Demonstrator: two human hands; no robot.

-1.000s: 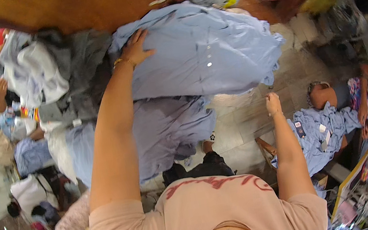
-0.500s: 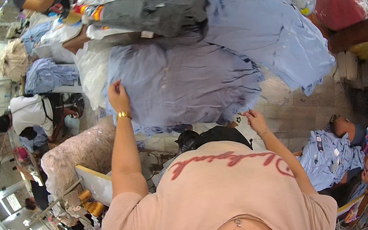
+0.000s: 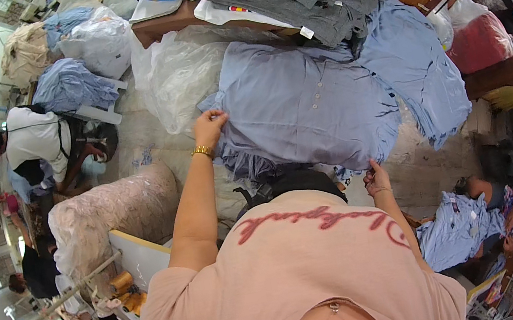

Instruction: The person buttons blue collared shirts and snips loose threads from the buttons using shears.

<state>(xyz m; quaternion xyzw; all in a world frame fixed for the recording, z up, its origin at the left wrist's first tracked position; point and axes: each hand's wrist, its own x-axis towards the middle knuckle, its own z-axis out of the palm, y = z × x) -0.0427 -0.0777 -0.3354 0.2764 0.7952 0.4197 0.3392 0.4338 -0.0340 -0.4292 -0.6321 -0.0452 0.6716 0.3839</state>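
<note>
A light blue buttoned shirt (image 3: 300, 95) lies spread across a pile in front of me, with small pale buttons down its middle. My left hand (image 3: 209, 127), with a gold watch on the wrist, pinches the shirt at its left edge. At the near right corner, my right hand (image 3: 376, 179) has its fingers closed on the hem. More blue cloth hangs below the shirt's near left edge. To its right, another blue garment (image 3: 421, 71) drapes downward.
Folded grey garments (image 3: 312, 5) and white ones are stacked beyond the shirt. Clear plastic (image 3: 171, 72) sits at its left. A large wrapped roll (image 3: 113, 214) stands at near left. One person (image 3: 36, 139) bends over at left; another sits at right by blue shirts (image 3: 458, 228).
The shirt now lies flatter and smoother, its front more squarely laid out. Both hands remain at its edges. The whole view has shifted, so the surroundings appear farther right and lower.
</note>
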